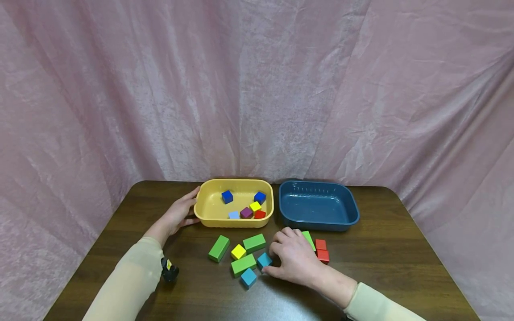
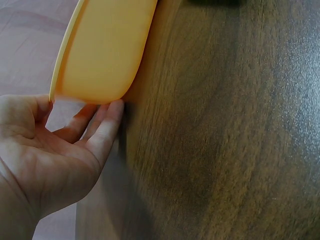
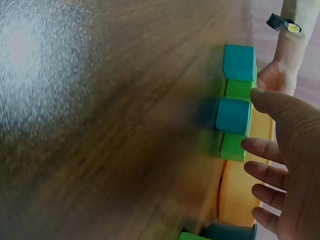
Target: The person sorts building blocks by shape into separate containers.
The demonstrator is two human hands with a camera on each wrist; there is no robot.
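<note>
You have the teal block [image 1: 264,261] on the table [image 1: 401,258], between the thumb and fingers of your right hand [image 1: 295,257]. Those fingers stand apart around it; whether the thumb touches it, you cannot tell. A green block [image 1: 243,265] lies just beside it, and the other teal block [image 1: 249,277] sits near your thumb — so closing at a slant could nudge either neighbour or tip the block out of your pinch. Beyond are a yellow block [image 1: 238,252] and more green ones.

Your left hand [image 1: 179,214] holds the end of the yellow tray [image 1: 237,223], digits at its rim and lower edge. Pull or lift there unevenly and the tray could slide or tilt, rolling the small blocks [image 1: 246,212] inside. The blue tray [image 1: 317,225] stands just right of it; red blocks [image 1: 322,256] lie behind your right hand — an outward sweep could catch them.
</note>
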